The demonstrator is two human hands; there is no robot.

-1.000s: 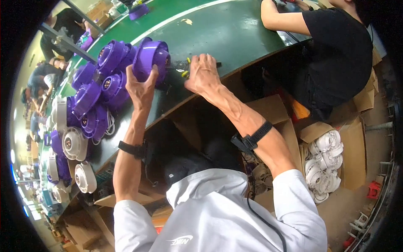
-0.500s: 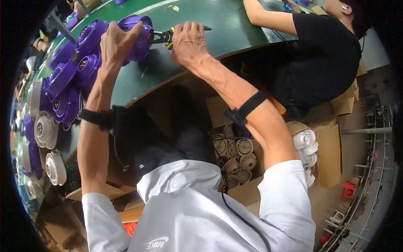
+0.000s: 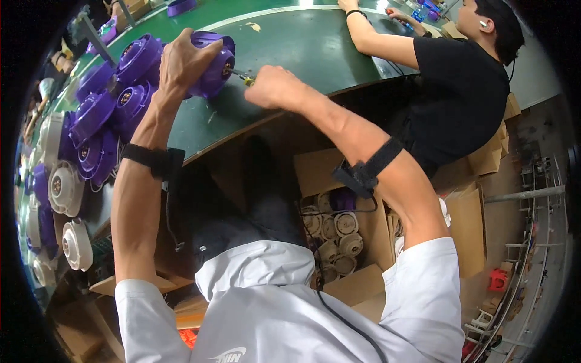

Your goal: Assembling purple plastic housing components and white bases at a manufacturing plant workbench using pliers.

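Note:
At the far side of the bench, my left hand (image 3: 182, 63) grips a round purple plastic housing (image 3: 212, 77) by its edge, tipped so its centre faces right. My right hand (image 3: 273, 88) is closed around the yellow-handled pliers (image 3: 242, 77). The narrow tip of the pliers reaches the small brass-coloured parts in the middle of the housing; whether the jaws grip anything is too small to tell. Left of my left hand, several similar purple housings (image 3: 92, 156) lie piled up.
White housings (image 3: 65, 189) stand along the bench's left side. The green bench (image 3: 315, 51) curves away ahead. A co-worker in a black shirt (image 3: 460, 103) sits at the right. Below the bench edge, a cardboard box (image 3: 380, 239) holds several round white parts (image 3: 348, 243).
My right hand has turned and drawn back slightly right and down, and the pliers now point into the housing's centre. My left hand and the housing have shifted a little right.

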